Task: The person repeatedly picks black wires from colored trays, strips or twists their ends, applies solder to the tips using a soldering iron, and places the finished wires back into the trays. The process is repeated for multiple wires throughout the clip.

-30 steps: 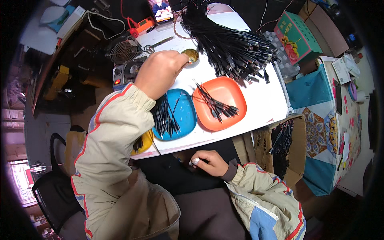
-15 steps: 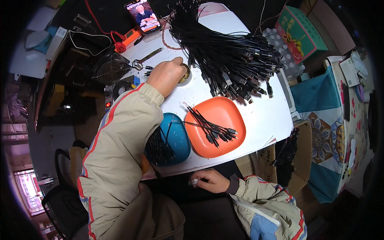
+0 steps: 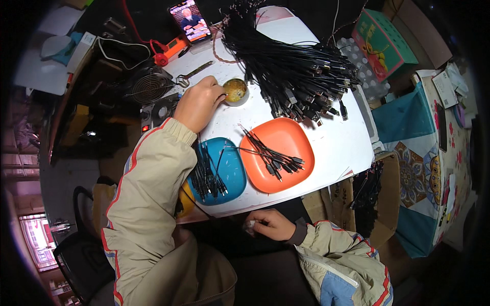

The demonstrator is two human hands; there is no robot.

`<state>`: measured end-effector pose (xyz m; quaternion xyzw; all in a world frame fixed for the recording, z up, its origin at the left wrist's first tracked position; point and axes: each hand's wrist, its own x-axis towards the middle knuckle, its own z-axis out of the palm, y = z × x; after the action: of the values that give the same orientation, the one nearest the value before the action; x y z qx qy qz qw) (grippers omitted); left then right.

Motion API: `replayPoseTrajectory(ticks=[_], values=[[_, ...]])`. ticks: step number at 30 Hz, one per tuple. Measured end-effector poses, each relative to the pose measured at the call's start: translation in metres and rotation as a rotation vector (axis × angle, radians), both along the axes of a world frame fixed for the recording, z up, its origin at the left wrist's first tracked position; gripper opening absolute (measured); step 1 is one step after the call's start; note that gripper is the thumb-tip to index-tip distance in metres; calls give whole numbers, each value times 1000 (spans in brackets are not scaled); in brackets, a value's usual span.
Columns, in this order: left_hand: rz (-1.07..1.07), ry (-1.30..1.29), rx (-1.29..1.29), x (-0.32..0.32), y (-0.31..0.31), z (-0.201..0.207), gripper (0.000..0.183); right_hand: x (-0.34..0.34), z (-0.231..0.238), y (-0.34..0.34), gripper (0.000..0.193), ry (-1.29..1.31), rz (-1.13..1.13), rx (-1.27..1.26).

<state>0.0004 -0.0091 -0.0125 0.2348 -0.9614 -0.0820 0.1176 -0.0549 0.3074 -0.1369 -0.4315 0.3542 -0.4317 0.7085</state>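
Observation:
My left hand is over the white work surface, its fingers closed in a pinch beside a small round tin with a yellowish-brown inside. Whatever is between those fingertips is hidden. Below that forearm, a blue tray has short black cables in it. Next to it, an orange tray carries a small bunch of black cables with plugs at one end and thin bare wires at the other. Low, near the table's front edge, my right hand is closed, with something small and whitish at its fingertips.
A large heap of black USB cables covers the back of the table. A lit phone stands behind an orange device. A round fan grille lies left. Right are a cardboard box and clear bottles.
My left hand has drawn back left from over the tin, whose inside now shows. My right hand stays low, nearly unmoved. The view has shifted slightly.

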Motion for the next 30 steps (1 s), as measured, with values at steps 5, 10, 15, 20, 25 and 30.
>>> replayPoseTrajectory(ticks=[5,10,15,20,25,30], values=[[60,141,-69,47,9,22,10,9,-2,0,13,-65,-102,-74],[176,199,-45,98,1,34,12,14,2,-2,15,-15,-114,-93],[261,196,-54,129,-16,23,11,16,5,-4,16,51,-98,-99],[278,148,-85,144,-29,10,13,16,5,-5,14,73,-101,-103],[271,105,-118,150,-42,9,12,16,7,-6,13,67,-94,-90],[281,65,-120,150,-48,7,13,16,7,-7,13,25,-89,-64]])
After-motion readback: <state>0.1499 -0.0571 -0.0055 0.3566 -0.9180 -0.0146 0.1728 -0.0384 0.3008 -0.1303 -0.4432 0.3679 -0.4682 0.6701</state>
